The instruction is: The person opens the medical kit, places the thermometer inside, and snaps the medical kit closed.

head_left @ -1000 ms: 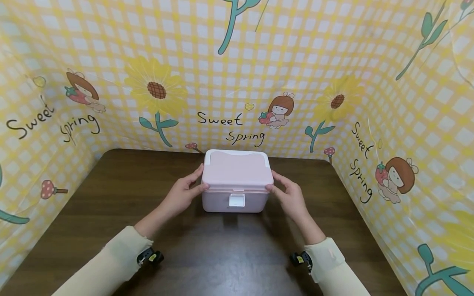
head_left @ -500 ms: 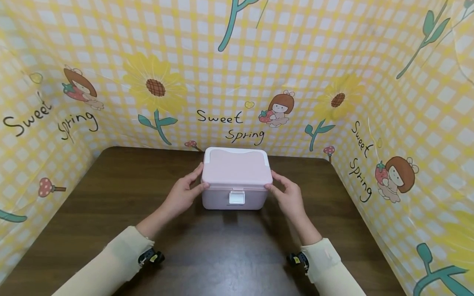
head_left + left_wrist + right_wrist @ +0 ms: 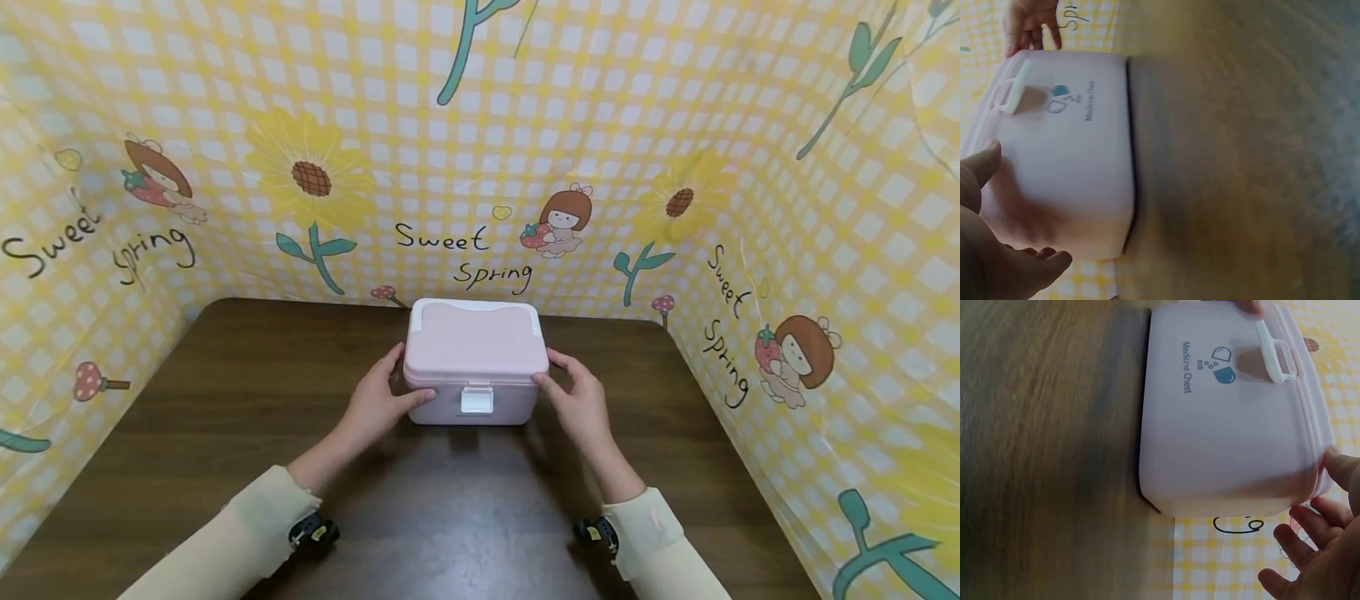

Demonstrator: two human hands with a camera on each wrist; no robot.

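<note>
A pale pink medicine box (image 3: 477, 350) with a white-edged lid sits on the table, its front facing me. Its white latch (image 3: 1017, 87) sticks out from the front. The lettering "Medicine Chest" (image 3: 1187, 367) and a capsule print show in the right wrist view. My left hand (image 3: 375, 400) is at the left end, thumb against the front below the lid and fingers loosely spread by the side. At the other end my right hand (image 3: 587, 403) pinches the lid's front corner, thumb (image 3: 1339, 465) in front and fingers along the side, the lower ones spread away.
The dark wooden table (image 3: 465, 517) is bordered at the back and sides by a yellow checked cloth (image 3: 450, 167) with flower and girl prints. The box stands near the table's back edge. Each sleeve carries a small black wrist camera (image 3: 313, 530).
My left thumb has slid down from the lid's corner onto the box front, and the left fingers have come lower along the side. My right hand keeps its place at the lid.
</note>
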